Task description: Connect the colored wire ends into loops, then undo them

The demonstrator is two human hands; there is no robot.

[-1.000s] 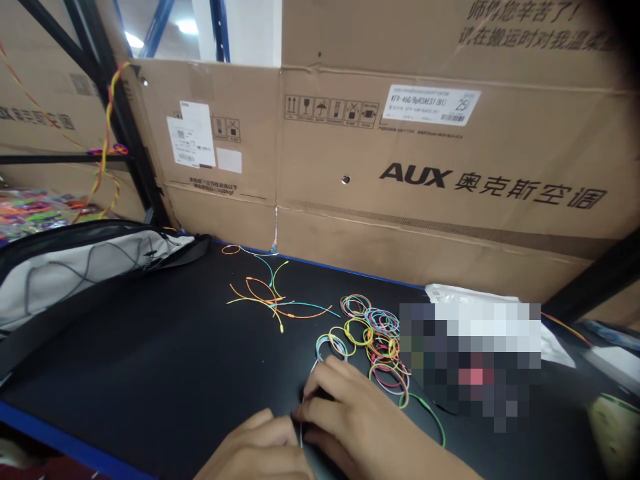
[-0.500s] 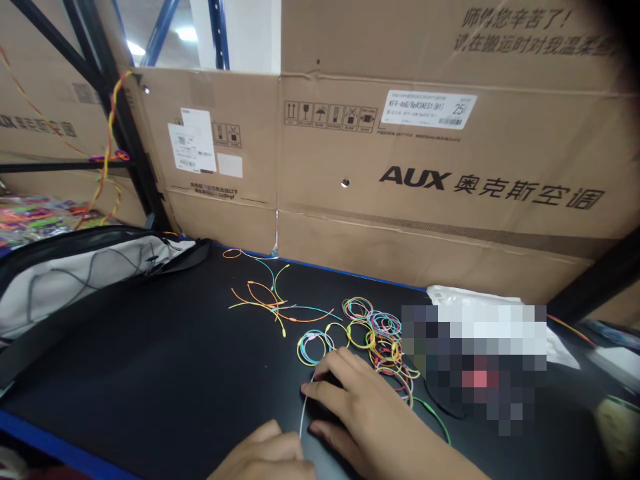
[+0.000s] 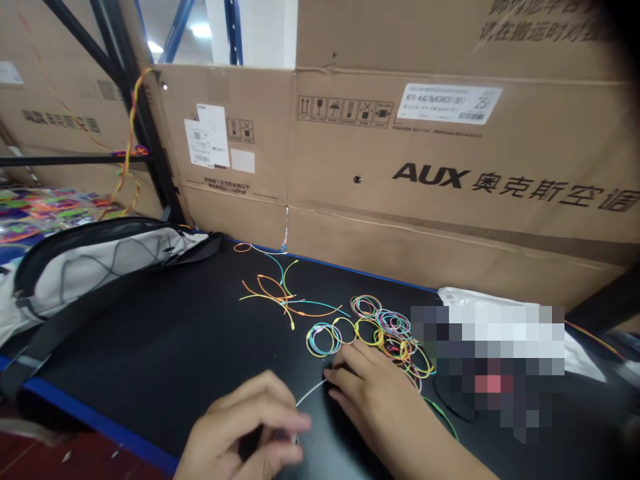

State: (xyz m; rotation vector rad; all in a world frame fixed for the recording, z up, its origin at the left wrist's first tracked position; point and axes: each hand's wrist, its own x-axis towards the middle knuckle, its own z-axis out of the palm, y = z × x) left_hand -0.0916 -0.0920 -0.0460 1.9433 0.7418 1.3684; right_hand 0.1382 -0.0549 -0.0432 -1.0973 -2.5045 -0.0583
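Observation:
A thin white cord (image 3: 311, 393) runs between my two hands just above the black tabletop. Thumb and curled fingers of my left hand (image 3: 245, 423) close around its near end, where a small shiny tip shows; the rest is hidden by the fingers. My right hand (image 3: 370, 393) pinches the far end at its fingertips. Just beyond those fingertips lie blue and yellow cord loops (image 3: 323, 340). A pile of coloured cord loops (image 3: 395, 323) sits behind and right of the right hand. Several loose open cords (image 3: 285, 301) lie farther back.
A grey-white bag (image 3: 110, 260) with a black strap lies along the left side. Cardboard panels (image 3: 340, 233) wall off the back. At right are a white plastic package (image 3: 580, 347), a blurred-out patch and a green cord (image 3: 443, 417). The blue table edge (image 3: 100, 427) runs along the front left.
My left hand has lifted and turned, showing more of its fingers. The white cord now slants between the hands instead of standing nearly upright. The view has shifted slightly left.

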